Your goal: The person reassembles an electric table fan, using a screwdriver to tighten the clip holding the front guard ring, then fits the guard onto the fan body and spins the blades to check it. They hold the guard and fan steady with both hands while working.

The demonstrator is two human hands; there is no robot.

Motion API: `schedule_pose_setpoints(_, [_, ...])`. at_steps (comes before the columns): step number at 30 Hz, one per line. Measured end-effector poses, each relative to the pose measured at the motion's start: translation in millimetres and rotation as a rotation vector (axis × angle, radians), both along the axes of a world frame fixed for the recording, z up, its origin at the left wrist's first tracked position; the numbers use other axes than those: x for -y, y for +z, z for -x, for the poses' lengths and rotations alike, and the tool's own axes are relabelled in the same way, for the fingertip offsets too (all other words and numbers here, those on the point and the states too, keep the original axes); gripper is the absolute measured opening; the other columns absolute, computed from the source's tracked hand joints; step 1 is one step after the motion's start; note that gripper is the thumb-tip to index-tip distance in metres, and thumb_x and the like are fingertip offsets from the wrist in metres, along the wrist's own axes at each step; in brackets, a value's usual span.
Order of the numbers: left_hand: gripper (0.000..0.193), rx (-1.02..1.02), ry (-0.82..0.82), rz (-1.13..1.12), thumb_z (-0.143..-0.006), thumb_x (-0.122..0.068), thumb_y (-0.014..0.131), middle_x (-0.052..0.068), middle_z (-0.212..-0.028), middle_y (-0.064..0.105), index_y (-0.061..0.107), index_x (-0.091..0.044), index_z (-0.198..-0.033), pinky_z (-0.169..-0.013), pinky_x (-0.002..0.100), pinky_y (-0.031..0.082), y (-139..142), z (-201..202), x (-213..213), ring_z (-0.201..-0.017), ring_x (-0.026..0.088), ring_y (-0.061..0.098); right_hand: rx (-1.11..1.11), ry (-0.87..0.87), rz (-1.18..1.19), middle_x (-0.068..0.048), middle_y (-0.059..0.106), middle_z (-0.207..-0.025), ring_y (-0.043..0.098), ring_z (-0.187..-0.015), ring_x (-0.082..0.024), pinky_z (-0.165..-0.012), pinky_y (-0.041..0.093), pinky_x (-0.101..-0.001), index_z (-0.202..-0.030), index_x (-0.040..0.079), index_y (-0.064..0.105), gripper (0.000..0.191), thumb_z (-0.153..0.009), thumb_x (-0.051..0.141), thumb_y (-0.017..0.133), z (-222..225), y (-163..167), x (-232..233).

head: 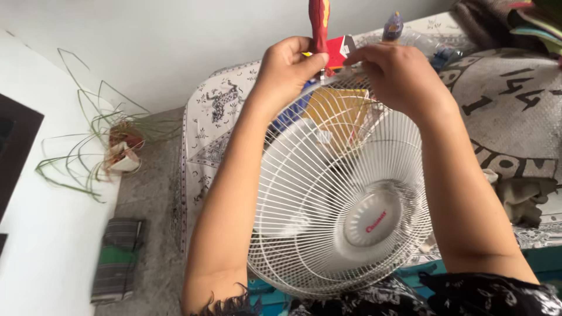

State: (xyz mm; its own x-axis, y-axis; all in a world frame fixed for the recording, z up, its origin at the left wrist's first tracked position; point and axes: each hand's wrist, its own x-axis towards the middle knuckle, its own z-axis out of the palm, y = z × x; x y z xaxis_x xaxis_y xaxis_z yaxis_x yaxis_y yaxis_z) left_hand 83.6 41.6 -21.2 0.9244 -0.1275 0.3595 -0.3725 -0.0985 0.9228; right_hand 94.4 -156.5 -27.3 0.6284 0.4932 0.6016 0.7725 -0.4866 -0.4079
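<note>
One white fan guard [342, 205], one red screwdriver [319, 23], two hands, one potted plant [120, 149], one folded cloth [117, 257]

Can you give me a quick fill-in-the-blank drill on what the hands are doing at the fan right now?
1. Both hands meet at the top rim of the white wire ____.
2. The left hand grips a screwdriver whose handle is ____.
3. The right hand pinches the guard's ____.
4. The potted plant with long thin leaves sits to the person's ____.

Missing words: fan guard; red; rim; left
</note>
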Motion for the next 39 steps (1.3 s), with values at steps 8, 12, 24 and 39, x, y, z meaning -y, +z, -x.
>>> schedule_pose_setpoints(8, [0.017, -0.111, 0.193, -0.127, -0.081, -0.008, 0.057, 0.005, -0.073, 0.062, 0.056, 0.004, -0.093, -0.056, 0.02, 0.046, -14.6, -1.0, 5.4, -0.063, 0.007, 0.057, 0.015, 0.157, -0.028, -0.013, 0.061, -0.081, 0.058, -0.072, -0.03, -0.064, 0.045, -0.0382, -0.092, 0.009, 0.063, 0.015, -0.082, 0.003, 0.054, -28.4, -2.7, 15.1])
schedule_pose_setpoints(12, [0.018, -0.122, 0.317, -0.174, -0.08, -0.01, 0.058, 0.003, -0.068, 0.061, 0.055, 0.003, -0.092, -0.053, 0.02, 0.046, -4.7, -2.7, 14.3, -0.057, 0.005, 0.055, 0.036, 0.207, -0.033, -0.013, 0.06, -0.076, 0.057, -0.069, -0.031, -0.062, 0.044, -0.0386, -0.093, 0.01, 0.064, 0.016, -0.082, 0.003, 0.056, -40.9, -2.0, 12.1])
schedule_pose_setpoints(24, [0.018, -0.101, 0.511, -0.326, -0.078, -0.012, 0.06, 0.0, -0.066, 0.058, 0.06, 0.001, -0.091, -0.051, 0.018, 0.039, 1.0, -18.5, 45.5, -0.057, 0.003, 0.049, -0.589, 0.642, -0.41, -0.002, 0.055, -0.075, 0.054, -0.074, -0.008, -0.068, 0.045, -0.0213, -0.104, 0.003, 0.049, 0.024, -0.082, -0.005, 0.052, -104.6, -36.0, 10.4])
schedule_pose_setpoints(39, [0.028, -0.163, 0.487, 0.078, -0.082, -0.004, 0.055, 0.009, -0.088, 0.057, 0.044, 0.003, -0.106, -0.072, 0.027, 0.053, 2.9, -26.2, 48.4, -0.08, 0.013, 0.059, -1.013, 0.805, -0.389, -0.006, 0.059, -0.082, 0.059, -0.082, -0.011, -0.079, 0.051, -0.0263, -0.114, 0.004, 0.041, 0.034, -0.081, -0.003, 0.047, -143.0, -24.8, 16.9])
